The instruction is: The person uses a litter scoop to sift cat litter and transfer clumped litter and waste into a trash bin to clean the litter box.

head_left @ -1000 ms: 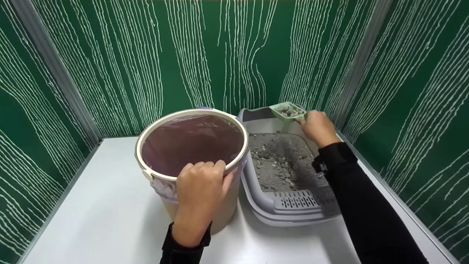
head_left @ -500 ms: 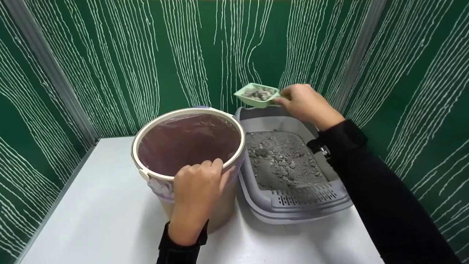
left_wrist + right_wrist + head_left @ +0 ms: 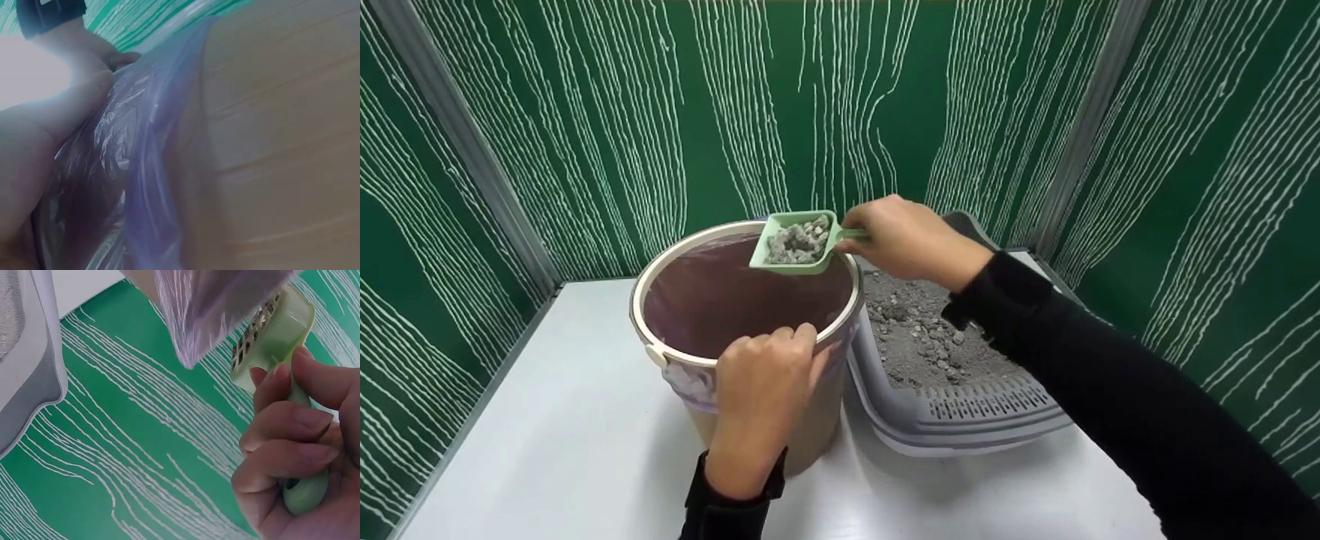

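My right hand (image 3: 904, 236) grips the handle of a light green litter scoop (image 3: 802, 266), fingers curled round it in the right wrist view. Grey clumps (image 3: 799, 241) fill the scoop, which is level over the far right part of a beige trash can (image 3: 810, 439). A thin purple-tinted bag (image 3: 690, 382) lines the can and folds out over its cream rim (image 3: 643, 300). On the near side of that rim, my left hand (image 3: 765, 382) holds on with its fingers over the edge. The slotted underside of the scoop (image 3: 264, 320) shows in the right wrist view.
To the right of the can stands a grey litter box (image 3: 877, 390) with grey litter (image 3: 922, 337) and clumps in it. Both stand on a white table (image 3: 577, 405). Green walls (image 3: 885, 97) with white streaks enclose the back and sides.
The right hand has lifted the loaded scoop from the back of the litter box, carried it left and lowered it over the can. The left hand has kept its hold on the rim.
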Motion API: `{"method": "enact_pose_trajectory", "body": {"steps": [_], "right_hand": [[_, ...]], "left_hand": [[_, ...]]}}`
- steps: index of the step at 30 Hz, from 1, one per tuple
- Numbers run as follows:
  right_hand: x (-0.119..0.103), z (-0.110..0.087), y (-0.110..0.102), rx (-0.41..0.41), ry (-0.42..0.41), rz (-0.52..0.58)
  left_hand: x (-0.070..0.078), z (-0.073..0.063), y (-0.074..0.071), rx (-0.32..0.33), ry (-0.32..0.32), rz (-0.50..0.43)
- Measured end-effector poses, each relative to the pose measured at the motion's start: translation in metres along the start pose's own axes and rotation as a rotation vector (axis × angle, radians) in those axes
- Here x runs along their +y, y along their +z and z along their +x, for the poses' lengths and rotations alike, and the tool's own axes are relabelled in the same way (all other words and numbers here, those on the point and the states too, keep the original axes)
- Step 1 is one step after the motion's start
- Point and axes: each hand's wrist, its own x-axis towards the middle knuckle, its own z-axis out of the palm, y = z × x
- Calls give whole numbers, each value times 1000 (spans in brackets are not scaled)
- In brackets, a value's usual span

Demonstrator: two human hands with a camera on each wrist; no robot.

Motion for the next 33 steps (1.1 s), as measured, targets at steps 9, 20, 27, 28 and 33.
{"method": "enact_pose_trajectory", "body": {"steps": [9,20,27,28,33], "right_hand": [[-16,-2,27,201,-204,-226],[-17,3,34,355,-363,-374],[-17,4,35,420,-458,-430],[-18,3,35,427,-466,-438],[-18,4,34,457,-490,-422]], "left_hand": [[-1,-1,1,4,-12,2],[-1,-1,2,-13,-13,8],[-3,-1,2,-16,-7,10],[-3,-1,2,-15,-7,10],[-4,-1,2,-3,-10,14]]}}
